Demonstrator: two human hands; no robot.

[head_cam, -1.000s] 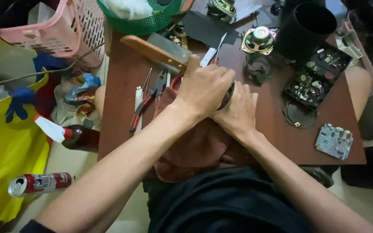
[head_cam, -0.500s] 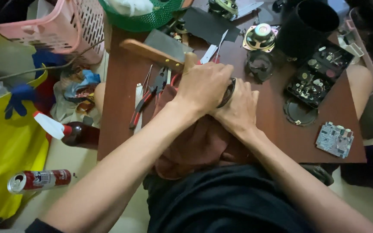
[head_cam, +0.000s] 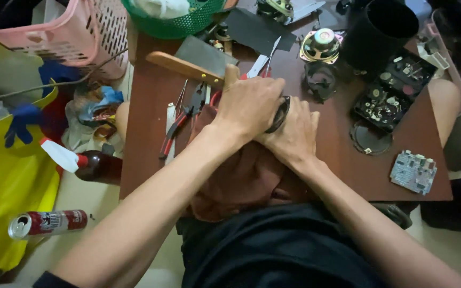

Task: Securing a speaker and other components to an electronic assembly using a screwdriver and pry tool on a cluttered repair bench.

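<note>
My left hand (head_cam: 249, 105) is clamped over a round black part (head_cam: 280, 113), of which only a dark rim shows. My right hand (head_cam: 294, 133) presses against the same part from the right and below. Both hands rest on a brown cloth (head_cam: 241, 176) that hangs over the near edge of the brown table (head_cam: 145, 133). A cleaver with a wooden handle (head_cam: 188, 68) lies just beyond my left hand. Red-handled pliers (head_cam: 180, 124) lie to its left.
Speaker cones (head_cam: 322, 40), a black cylinder (head_cam: 379, 33), a black tray of parts (head_cam: 393, 93) and a circuit board (head_cam: 413, 172) sit at the right. Pink basket (head_cam: 76, 37) and green basket (head_cam: 174, 21) stand at the back left. A can (head_cam: 46, 223), a bottle (head_cam: 94, 166) and a yellow bag (head_cam: 6, 176) lie on the floor.
Both hands have stayed on the black part, shifting only slightly. The view has barely moved.
</note>
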